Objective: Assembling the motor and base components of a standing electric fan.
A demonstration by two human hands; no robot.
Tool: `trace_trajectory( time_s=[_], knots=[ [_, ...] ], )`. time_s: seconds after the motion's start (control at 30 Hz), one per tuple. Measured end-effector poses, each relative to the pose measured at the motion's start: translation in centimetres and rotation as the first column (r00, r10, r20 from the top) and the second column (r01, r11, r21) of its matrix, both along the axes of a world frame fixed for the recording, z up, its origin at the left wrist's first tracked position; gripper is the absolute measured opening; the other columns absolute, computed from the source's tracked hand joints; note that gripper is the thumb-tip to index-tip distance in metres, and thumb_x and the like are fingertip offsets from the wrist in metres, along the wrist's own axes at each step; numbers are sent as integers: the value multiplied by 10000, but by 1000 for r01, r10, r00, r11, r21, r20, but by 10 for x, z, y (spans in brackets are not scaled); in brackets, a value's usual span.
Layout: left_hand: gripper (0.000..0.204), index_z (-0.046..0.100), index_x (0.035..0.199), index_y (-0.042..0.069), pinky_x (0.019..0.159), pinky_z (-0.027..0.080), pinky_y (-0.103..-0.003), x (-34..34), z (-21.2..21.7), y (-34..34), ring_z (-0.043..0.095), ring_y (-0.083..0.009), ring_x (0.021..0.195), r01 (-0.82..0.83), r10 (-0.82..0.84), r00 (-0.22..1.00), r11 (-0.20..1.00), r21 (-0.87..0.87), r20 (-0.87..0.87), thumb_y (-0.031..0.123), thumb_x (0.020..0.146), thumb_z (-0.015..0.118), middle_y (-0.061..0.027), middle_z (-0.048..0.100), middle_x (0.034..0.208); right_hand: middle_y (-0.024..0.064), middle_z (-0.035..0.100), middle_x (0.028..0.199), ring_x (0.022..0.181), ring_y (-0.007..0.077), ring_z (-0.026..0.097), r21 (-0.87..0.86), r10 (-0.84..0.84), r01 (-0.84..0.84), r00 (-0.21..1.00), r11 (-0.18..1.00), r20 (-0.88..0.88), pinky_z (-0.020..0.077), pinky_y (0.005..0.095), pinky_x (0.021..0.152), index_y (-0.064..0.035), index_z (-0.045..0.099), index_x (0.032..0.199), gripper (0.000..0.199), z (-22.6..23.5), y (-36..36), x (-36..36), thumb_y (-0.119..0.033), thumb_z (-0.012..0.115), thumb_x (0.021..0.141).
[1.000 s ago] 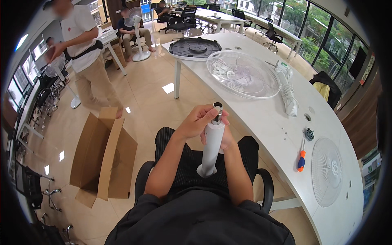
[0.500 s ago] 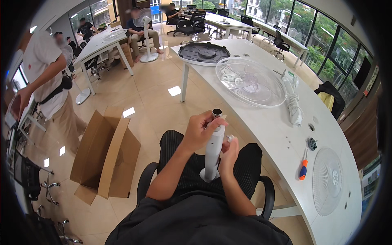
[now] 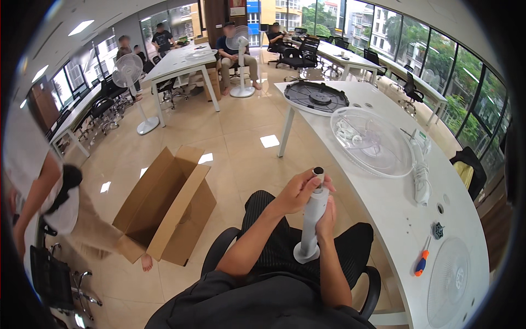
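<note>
A white fan stand pole (image 3: 310, 225) rises from between my thighs, tilted slightly, with a flared collar at its lower end. A short metal tube (image 3: 317, 174) sticks out of its top. My left hand (image 3: 294, 193) is closed round the top, its fingers curling behind the metal tube. Lower down, my right hand (image 3: 327, 220) wraps the pole's right side. Whether a small part sits under the right fingers is hidden.
On the white table (image 3: 383, 219) to my right lie a dark round fan base (image 3: 316, 96), fan grilles (image 3: 378, 143), a bundled white cable (image 3: 421, 183), a dark knob (image 3: 438, 230) and a screwdriver (image 3: 422, 262). At left stand an open cardboard box (image 3: 186, 219) and a walking person (image 3: 35, 181).
My view has swung left, so the scene sits further right. The right hand, earlier pinching a small white piece beside the pole, now lies against the pole. The person at left has walked nearer.
</note>
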State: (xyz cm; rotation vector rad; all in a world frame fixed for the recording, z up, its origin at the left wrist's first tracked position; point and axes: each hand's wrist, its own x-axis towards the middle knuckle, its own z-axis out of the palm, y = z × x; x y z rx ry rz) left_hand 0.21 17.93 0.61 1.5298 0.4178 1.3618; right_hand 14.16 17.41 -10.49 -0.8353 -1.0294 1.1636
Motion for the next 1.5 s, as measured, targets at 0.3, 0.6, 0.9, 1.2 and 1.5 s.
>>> trace_trajectory(
  time_s=[0.3,0.6,0.9,1.2,1.5],
  knots=[
    [554,574,1176,-32,818,534,-340,1,-13,3,673,-194,863,-47,48,999,998,42,-8,470,1081,360,-136,694,933,76,596,1018,944,138,545,91,-179,170,978,981,104,448,333,884,-14,544,1154,379,1,-9,-12,-316,322,1100],
    [433,604,1131,-35,796,527,-303,23,-24,-7,664,-157,843,-54,52,983,999,4,175,376,1067,484,-99,684,914,96,621,1034,967,169,590,349,-533,496,846,795,13,459,307,880,0,515,1192,272,21,-51,-5,-228,421,1076],
    [396,584,1080,-15,786,555,-367,22,-28,-14,669,-206,837,-148,140,964,989,16,226,375,1054,517,-105,654,893,150,627,978,881,262,612,509,-462,245,810,825,360,480,343,801,13,620,1142,221,46,-74,13,-77,604,941],
    [303,589,1087,-10,788,537,-329,26,-21,-29,664,-178,844,-241,239,947,970,-14,216,281,1054,510,-99,668,902,186,655,1043,919,358,625,581,-457,71,697,811,553,503,395,816,8,649,1139,312,75,-78,33,21,690,830],
    [209,609,1072,-6,736,505,-268,46,-9,-71,636,-121,801,-491,494,870,861,136,14,177,1025,522,-83,698,924,87,684,900,813,150,648,352,-241,75,857,933,456,503,270,774,14,686,1183,325,96,-98,57,18,697,858]
  ],
)
